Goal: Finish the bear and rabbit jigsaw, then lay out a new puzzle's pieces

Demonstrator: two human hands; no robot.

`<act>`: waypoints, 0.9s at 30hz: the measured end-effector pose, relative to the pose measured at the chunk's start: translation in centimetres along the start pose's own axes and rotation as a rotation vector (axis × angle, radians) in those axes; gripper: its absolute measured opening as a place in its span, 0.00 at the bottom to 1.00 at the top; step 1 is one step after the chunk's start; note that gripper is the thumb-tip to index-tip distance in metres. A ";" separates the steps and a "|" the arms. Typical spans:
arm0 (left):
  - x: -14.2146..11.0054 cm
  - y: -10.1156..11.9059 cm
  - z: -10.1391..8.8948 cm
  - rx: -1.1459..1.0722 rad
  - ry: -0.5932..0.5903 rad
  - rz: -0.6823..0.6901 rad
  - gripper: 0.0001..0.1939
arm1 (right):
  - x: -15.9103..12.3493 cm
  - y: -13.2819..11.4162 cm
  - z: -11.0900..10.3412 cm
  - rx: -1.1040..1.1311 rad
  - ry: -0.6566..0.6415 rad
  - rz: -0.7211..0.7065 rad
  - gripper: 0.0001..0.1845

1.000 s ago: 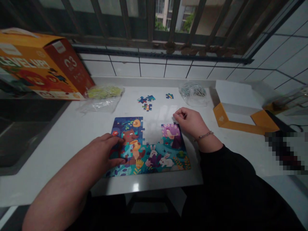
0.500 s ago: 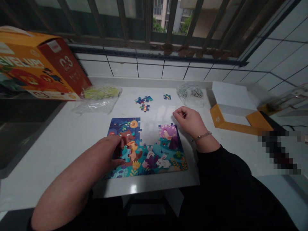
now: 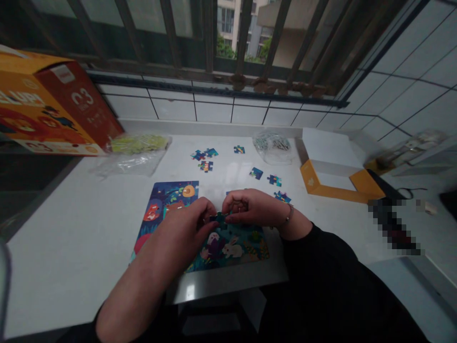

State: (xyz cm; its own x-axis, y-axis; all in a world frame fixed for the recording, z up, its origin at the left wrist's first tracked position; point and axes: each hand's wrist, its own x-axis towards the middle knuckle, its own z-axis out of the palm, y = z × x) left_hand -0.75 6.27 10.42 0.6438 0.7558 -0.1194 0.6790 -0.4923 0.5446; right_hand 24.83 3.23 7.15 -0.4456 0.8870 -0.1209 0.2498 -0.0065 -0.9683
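Note:
A partly built colourful jigsaw puzzle (image 3: 167, 200) lies flat on the white counter (image 3: 71, 224). Over its middle, my left hand (image 3: 185, 224) and my right hand (image 3: 250, 207) meet, both pinching one small dark teal puzzle piece (image 3: 219, 218) held between their fingertips just above the puzzle. Both hands have curled fingers. They cover the puzzle's centre and upper right. Loose pieces (image 3: 203, 159) lie behind the puzzle, and three more loose pieces (image 3: 274, 180) lie just beyond my right hand.
An orange puzzle box (image 3: 53, 109) stands at the back left beside a clear bag with yellow-green pieces (image 3: 137, 145). Another clear bag (image 3: 273, 143) and an open orange-and-white box lid (image 3: 332, 166) sit at the back right. A barred window (image 3: 214, 43) runs behind the tiled wall.
My left hand left the puzzle's left part and my right hand came in from the right; they now meet over the centre holding one piece. Three loose pieces show where the right hand rested.

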 end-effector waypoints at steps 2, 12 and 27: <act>0.6 1.0 0.8 0.017 0.062 -0.055 0.05 | 0.2 0.2 -0.2 0.049 0.080 0.014 0.17; 1.3 2.2 1.7 0.430 -0.166 0.043 0.09 | 0.8 2.1 -2.9 -0.192 0.636 0.140 0.05; -0.2 2.8 2.1 0.388 -0.244 0.037 0.16 | 1.2 2.5 -2.6 -0.174 0.659 0.134 0.09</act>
State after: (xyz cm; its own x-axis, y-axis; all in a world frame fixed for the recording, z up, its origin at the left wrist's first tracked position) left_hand 1.78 3.83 10.26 0.7026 0.6341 -0.3230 0.7062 -0.6772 0.2065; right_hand 27.14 5.45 5.12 0.2001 0.9794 -0.0252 0.4251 -0.1100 -0.8984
